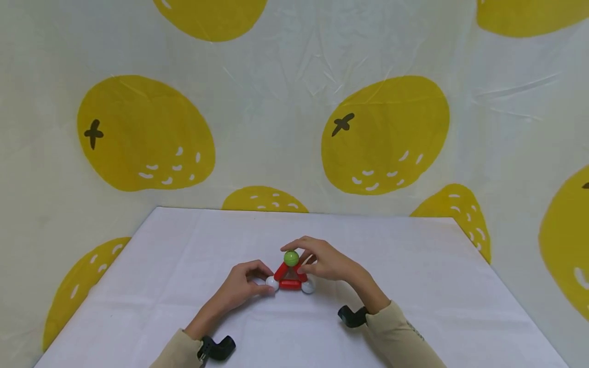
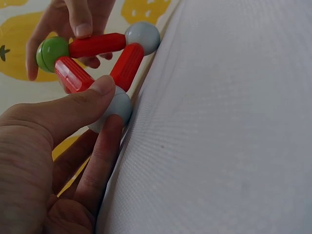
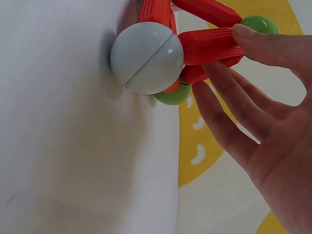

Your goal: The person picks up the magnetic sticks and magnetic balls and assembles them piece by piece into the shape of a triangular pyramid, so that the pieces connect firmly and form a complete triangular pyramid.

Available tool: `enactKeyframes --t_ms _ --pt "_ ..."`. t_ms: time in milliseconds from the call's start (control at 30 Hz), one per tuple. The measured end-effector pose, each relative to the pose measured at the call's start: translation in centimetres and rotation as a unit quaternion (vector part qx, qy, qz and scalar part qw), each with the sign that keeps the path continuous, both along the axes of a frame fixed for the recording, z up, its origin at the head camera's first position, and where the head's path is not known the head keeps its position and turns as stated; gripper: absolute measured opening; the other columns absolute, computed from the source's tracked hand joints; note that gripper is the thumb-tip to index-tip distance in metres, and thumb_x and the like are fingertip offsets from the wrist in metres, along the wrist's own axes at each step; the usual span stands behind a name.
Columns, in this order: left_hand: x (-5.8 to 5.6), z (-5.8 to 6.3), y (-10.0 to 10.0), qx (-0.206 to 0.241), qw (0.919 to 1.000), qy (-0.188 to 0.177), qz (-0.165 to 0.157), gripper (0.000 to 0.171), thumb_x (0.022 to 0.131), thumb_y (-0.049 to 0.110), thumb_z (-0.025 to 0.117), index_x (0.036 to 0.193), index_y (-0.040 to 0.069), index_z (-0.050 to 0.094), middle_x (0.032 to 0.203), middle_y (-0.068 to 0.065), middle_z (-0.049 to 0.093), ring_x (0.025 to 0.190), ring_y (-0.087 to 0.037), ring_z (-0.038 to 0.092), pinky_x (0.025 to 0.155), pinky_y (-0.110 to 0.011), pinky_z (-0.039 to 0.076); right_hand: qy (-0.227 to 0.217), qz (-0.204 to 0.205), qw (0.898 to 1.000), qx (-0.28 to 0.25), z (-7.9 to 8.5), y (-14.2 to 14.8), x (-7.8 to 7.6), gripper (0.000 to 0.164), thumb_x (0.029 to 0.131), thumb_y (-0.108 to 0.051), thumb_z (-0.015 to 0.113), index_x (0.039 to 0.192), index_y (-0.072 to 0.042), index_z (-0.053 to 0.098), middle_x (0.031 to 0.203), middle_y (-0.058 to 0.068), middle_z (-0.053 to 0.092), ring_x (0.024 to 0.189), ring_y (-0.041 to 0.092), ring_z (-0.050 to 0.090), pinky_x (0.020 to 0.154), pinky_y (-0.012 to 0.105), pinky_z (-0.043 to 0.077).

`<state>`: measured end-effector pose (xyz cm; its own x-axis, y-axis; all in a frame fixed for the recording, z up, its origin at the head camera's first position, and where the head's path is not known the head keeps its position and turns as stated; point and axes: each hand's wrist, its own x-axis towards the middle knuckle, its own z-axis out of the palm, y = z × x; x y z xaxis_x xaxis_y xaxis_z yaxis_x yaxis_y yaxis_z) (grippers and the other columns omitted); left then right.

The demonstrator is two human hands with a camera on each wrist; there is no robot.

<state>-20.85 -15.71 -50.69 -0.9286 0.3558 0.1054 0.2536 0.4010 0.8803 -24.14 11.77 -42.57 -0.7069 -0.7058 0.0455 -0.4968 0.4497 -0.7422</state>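
Note:
On the white table stands a pyramid-like frame of red magnetic rods [image 1: 290, 284] and balls. A green ball [image 1: 291, 258] sits at its top, with pale grey balls [image 1: 308, 285] at the two near corners. My left hand [image 1: 244, 282] pinches the left grey ball [image 2: 122, 105] between thumb and fingers. From the right, my right hand [image 1: 326, 259] reaches round the top. Its thumb lies on a red rod [image 3: 209, 46] just below the green ball, and its fingers touch the rods behind. Low at the back, a second green ball [image 3: 171, 95] shows in the right wrist view.
A white cloth covers the table [image 1: 184, 245], whose far edge meets a hanging cloth [image 1: 276, 112] printed with yellow fruit. Black wrist devices [image 1: 354, 316] are strapped at both sleeve cuffs.

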Motion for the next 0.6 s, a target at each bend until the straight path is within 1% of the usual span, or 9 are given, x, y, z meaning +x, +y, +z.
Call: enactKeyframes --t_ms 67,200,300,467,600 --pt "0.0 -0.1 0.0 0.000 1.0000 0.004 -0.002 0.028 0.081 0.029 0.089 0.105 0.024 0.075 0.102 0.005 0.075 0.096 -0.009 0.069 0.085 -0.022 0.055 -0.002 0.002 1.000 0.000 0.0 0.1 -0.1 0.057 0.094 -0.002 0.069 0.146 -0.024 0.056 0.138 0.000 0.062 0.101 0.014 0.072 0.088 0.031 0.059" --pt "0.0 -0.2 0.0 0.001 1.0000 0.002 -0.003 0.029 0.082 0.029 0.089 0.106 0.022 0.075 0.103 0.004 0.075 0.097 -0.010 0.068 0.086 -0.022 0.055 -0.002 0.002 1.000 -0.002 0.1 0.6 -0.2 0.062 0.095 -0.001 0.067 0.149 -0.025 0.051 0.139 0.004 0.062 0.101 0.014 0.073 0.091 0.036 0.060" --pt "0.1 -0.3 0.1 0.001 1.0000 -0.001 -0.003 0.029 0.082 0.029 0.089 0.107 0.021 0.075 0.104 0.003 0.075 0.098 -0.011 0.068 0.087 -0.023 0.055 -0.002 -0.001 1.000 -0.010 0.3 1.0 -0.2 0.062 0.095 0.000 0.066 0.149 -0.027 0.050 0.139 0.010 0.063 0.101 0.017 0.074 0.093 0.041 0.060" --pt "0.4 -0.4 0.3 0.006 1.0000 0.002 -0.002 0.030 0.082 0.028 0.089 0.107 0.021 0.075 0.105 0.003 0.075 0.098 -0.012 0.068 0.088 -0.023 0.055 -0.006 -0.010 1.000 -0.018 0.7 1.7 -0.2 0.061 0.096 0.000 0.066 0.149 -0.026 0.049 0.140 0.013 0.062 0.102 0.018 0.074 0.095 0.045 0.059" --pt "0.4 -0.5 0.3 -0.001 1.0000 0.003 0.002 0.029 0.082 0.030 0.088 0.107 0.022 0.075 0.104 0.003 0.075 0.098 -0.012 0.068 0.085 -0.022 0.054 -0.004 -0.022 1.000 -0.016 0.9 2.1 -0.3 0.060 0.097 -0.003 0.067 0.150 -0.025 0.049 0.141 0.014 0.061 0.102 0.017 0.074 0.096 0.046 0.058"
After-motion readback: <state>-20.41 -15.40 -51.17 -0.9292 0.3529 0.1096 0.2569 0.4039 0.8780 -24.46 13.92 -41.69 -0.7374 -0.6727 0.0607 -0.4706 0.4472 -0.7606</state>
